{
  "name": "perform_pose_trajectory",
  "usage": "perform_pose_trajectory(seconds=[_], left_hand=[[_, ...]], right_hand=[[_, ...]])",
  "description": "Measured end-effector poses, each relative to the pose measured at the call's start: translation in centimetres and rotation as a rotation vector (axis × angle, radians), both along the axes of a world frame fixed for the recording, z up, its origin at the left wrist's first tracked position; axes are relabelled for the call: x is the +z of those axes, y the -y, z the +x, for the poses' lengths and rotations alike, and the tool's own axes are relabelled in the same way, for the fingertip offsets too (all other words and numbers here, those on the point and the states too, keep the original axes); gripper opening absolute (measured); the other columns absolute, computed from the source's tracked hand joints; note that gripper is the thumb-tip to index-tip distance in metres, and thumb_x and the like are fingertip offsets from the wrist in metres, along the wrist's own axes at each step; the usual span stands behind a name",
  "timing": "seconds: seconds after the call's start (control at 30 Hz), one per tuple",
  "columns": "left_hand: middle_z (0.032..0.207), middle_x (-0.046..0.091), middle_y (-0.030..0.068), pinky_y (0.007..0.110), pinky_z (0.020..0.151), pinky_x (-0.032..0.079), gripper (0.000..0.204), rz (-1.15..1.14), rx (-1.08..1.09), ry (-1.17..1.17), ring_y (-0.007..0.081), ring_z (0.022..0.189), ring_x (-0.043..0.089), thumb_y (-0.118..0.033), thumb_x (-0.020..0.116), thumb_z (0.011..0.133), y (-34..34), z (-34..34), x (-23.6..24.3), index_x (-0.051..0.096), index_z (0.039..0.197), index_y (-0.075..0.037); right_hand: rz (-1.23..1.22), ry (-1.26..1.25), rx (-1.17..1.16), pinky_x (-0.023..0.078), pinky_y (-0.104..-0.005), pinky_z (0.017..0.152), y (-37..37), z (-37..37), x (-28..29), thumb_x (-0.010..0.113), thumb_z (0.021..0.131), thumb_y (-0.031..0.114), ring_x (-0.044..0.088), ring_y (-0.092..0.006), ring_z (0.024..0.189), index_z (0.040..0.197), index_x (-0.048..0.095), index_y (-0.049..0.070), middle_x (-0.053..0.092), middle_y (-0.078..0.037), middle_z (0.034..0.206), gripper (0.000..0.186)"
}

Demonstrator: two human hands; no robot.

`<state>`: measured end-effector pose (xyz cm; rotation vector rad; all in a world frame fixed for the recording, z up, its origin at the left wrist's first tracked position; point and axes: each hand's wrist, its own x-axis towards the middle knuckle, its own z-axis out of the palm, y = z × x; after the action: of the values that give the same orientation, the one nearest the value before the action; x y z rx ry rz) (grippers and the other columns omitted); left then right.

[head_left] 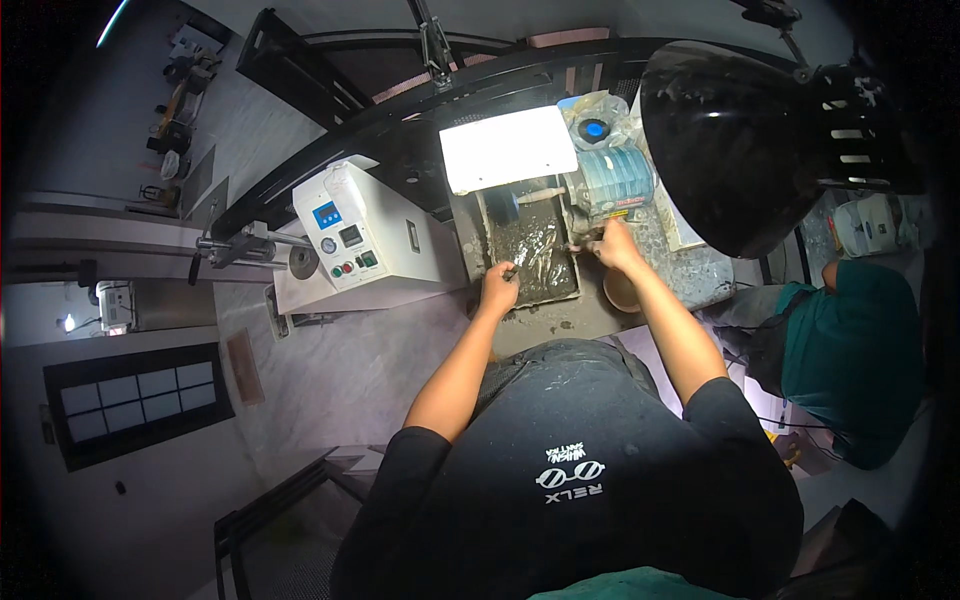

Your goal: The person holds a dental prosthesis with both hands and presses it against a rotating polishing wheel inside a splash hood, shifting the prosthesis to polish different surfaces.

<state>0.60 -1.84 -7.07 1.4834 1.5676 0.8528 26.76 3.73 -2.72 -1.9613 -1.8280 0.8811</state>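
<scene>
My left hand (499,291) is closed at the near left edge of a tray (545,302) of wet grey slurry. A small dark piece (510,273) shows at its fingertips; its kind is too small to tell. My right hand (617,247) is closed at the tray's right side, just below a blue motor (615,177). Whatever those fingers hold is hidden. From the motor a pale tapered spindle (541,195) runs left to a dark polishing wheel (503,206) over the slurry. Under my right wrist sits a tan bowl (621,291).
A white panel (508,150) covers the tray's far end. The large black lamp shade (715,150) hangs at the right. At the left stands a white machine (350,250) with a control panel. A person in a green shirt (850,350) sits at the right.
</scene>
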Motion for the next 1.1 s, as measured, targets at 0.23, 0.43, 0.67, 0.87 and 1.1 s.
perform_pose_trajectory(seconds=[0.23,0.43,0.67,0.87,1.1], left_hand=[[0.080,0.061,0.0048,0.024,0.066,0.043,0.019,-0.205,0.167,0.531,0.0126,0.073,0.056,0.007,0.049,0.076,-2.7,3.0,0.8,0.059,0.092,0.002],[0.078,0.060,0.0043,0.025,0.057,0.044,0.029,-0.246,0.350,0.706,0.0118,0.065,0.055,0.011,0.040,0.074,-4.7,2.1,-2.7,0.059,0.092,-0.001],[0.079,0.059,0.0018,0.022,0.064,0.040,0.026,-0.362,0.485,0.864,0.0094,0.069,0.051,0.011,0.045,0.070,-8.1,3.4,-2.5,0.062,0.087,0.001],[0.075,0.057,0.0015,0.024,0.063,0.040,0.024,-0.364,0.695,0.767,0.0104,0.067,0.050,0.007,0.050,0.068,-8.6,3.4,-2.0,0.063,0.088,0.001],[0.075,0.062,0.0044,0.025,0.061,0.043,0.021,-0.247,0.434,0.532,0.0132,0.065,0.054,0.008,0.052,0.069,-8.9,2.2,1.4,0.064,0.083,0.000]], right_hand=[[-0.038,-0.130,-0.005,0.048,-0.0354,0.072,-0.8,-6.7,1.8,0.068,0.066,0.013,0.063,-0.0288,0.079,0.085,0.067,0.004,0.065,-0.016,0.081,0.021],[0.014,-0.169,-0.095,0.048,-0.0374,0.075,-1.8,-10.6,2.1,0.068,0.070,0.017,0.062,-0.0326,0.084,0.088,0.066,0.001,0.064,-0.020,0.085,0.024],[0.274,-0.097,-0.225,0.049,-0.0384,0.071,-3.6,-11.7,-0.3,0.067,0.068,0.014,0.062,-0.0355,0.079,0.081,0.064,-0.003,0.063,-0.022,0.080,0.022],[0.306,-0.190,-0.334,0.048,-0.0376,0.072,-2.7,-13.0,1.0,0.068,0.065,0.013,0.062,-0.0372,0.078,0.077,0.065,-0.004,0.063,-0.024,0.080,0.021],[0.175,-0.456,-0.523,0.048,-0.0329,0.067,-3.8,-12.3,-2.4,0.066,0.068,0.009,0.064,-0.0252,0.072,0.079,0.065,-0.002,0.065,-0.017,0.076,0.016]])
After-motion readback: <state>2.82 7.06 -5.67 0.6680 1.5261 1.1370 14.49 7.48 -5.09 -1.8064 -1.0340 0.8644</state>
